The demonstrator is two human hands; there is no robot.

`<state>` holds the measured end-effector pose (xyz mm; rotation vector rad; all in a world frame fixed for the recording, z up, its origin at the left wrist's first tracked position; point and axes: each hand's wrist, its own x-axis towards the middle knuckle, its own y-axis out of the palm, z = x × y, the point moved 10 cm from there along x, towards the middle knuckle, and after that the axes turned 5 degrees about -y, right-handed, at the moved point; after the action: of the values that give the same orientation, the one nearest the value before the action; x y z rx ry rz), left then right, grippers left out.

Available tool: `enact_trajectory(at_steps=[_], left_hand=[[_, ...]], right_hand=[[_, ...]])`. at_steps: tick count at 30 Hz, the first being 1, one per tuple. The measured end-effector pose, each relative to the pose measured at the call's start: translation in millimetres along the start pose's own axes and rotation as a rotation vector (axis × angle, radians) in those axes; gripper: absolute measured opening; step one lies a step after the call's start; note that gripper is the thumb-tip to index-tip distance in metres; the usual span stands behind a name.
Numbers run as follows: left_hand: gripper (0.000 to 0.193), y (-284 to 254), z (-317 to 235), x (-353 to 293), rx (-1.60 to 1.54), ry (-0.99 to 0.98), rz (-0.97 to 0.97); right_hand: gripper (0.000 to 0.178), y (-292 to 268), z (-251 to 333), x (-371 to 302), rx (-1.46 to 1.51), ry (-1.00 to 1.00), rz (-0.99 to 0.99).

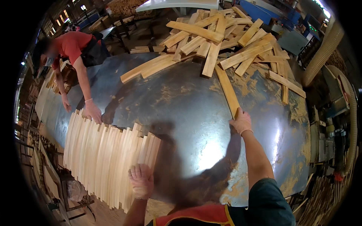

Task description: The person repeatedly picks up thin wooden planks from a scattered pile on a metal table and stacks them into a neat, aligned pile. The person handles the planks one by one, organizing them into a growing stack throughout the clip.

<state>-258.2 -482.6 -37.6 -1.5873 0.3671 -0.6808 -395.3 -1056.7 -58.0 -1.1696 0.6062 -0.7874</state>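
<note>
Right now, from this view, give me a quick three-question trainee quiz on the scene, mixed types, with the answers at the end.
1. Multiple choice: what does your right hand hold?
A) a hose
B) a board
C) a brush

2. True or false: your left hand is at the right end of the row of strips.

3. Fill in the blank: the jumbled pile lies toward the ____ side of the table, seen from you.

Key: 1. B; 2. true; 3. far
</note>
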Motion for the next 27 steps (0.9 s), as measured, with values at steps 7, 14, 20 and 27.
enact_trajectory(at_steps=[7,14,20,27], left_hand=[[0.074,-11.0,-2.8,-3.0,0.04,-0.004,0.06],[0.071,-3.1,2.5,-5.7,0.074,0.015,-0.015],[0.066,-7.3,13.5,-10.1,-0.06,0.011,-0.006],[0.069,-36.5,79.5,-98.9,-0.25,-0.145,0.14]], right_hand=[[0.068,55.8,52.5,-168.8,2.205,0.339,0.734],[0.075,67.7,101.4,-241.0,2.114,0.239,0.73],[0.071,69.0,147.9,-292.2,1.926,0.265,0.648],[0.07,82.3,200.5,-354.3,1.702,0.251,0.557]])
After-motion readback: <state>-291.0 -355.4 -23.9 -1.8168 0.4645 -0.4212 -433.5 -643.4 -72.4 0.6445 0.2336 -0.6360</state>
